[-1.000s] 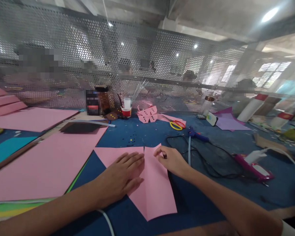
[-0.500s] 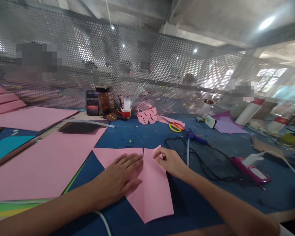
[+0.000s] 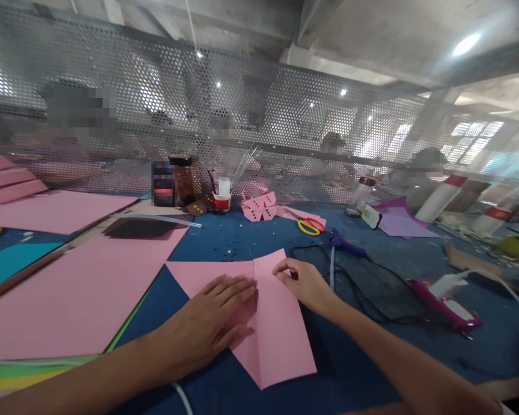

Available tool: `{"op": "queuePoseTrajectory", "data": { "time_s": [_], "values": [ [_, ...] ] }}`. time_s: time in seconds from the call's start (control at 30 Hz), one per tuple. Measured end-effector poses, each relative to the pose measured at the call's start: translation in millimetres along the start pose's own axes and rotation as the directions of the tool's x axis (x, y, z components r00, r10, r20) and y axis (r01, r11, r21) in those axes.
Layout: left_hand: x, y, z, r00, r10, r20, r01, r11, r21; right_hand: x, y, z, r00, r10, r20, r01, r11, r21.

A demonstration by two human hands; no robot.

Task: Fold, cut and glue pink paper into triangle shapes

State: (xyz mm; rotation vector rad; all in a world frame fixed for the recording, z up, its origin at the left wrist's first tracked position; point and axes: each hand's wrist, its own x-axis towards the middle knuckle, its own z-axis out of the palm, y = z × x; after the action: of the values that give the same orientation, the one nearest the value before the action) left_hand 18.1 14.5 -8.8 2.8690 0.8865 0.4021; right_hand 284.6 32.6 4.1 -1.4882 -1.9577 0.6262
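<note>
A creased sheet of pink paper [image 3: 281, 328] lies on the blue tabletop in front of me, its right half tilted up along a lengthwise fold. My left hand [image 3: 225, 308] rests flat on the left half, fingers stretched toward the crease. At the upper right edge of the sheet, my right hand [image 3: 305, 282] has its thumb and fingers closed on the paper. Beyond the sheet stands a pink paper butterfly shape [image 3: 259, 207] with black dots.
Scissors [image 3: 309, 225] with red and yellow handles lie farther back. A blue glue gun [image 3: 348, 245] with a black cord lies right, near a purple power strip [image 3: 447, 305]. Large pink sheets [image 3: 78, 294] cover the left. A perforated metal screen [image 3: 277, 115] stands behind, with people beyond.
The sheet's right half has swung slightly up and to the right, with my right hand still at its edge. My left hand stays flat on the left half.
</note>
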Motion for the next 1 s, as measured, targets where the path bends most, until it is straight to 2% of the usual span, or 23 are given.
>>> {"op": "queuePoseTrajectory", "data": {
  "time_s": [0.17, 0.37, 0.63, 0.9, 1.0],
  "values": [
    [-2, 0, 3, 1.000, 0.009, 0.005, -0.009, 1.000, -0.004, -1, 2, 0, 0.999, -0.025, 0.028, 0.025, 0.999, 0.023],
    [-1, 2, 0, 0.998, -0.011, 0.068, 0.009, 1.000, 0.021, -4, -2, 0, 0.996, -0.023, 0.084, 0.026, 0.999, -0.030],
    [0, 1, 1, 1.000, 0.009, 0.026, -0.009, 1.000, 0.001, -4, -1, 2, 0.995, -0.031, 0.092, 0.040, 0.995, -0.096],
    [0, 4, -3, 1.000, 0.015, 0.015, -0.015, 1.000, -0.021, -4, -2, -8, 0.987, -0.087, 0.137, 0.084, 0.996, 0.033],
    [-1, 6, -6, 1.000, 0.025, 0.012, -0.024, 0.999, -0.045, -4, 0, -8, 0.985, -0.079, 0.152, 0.077, 0.997, 0.019]
  ]
}}
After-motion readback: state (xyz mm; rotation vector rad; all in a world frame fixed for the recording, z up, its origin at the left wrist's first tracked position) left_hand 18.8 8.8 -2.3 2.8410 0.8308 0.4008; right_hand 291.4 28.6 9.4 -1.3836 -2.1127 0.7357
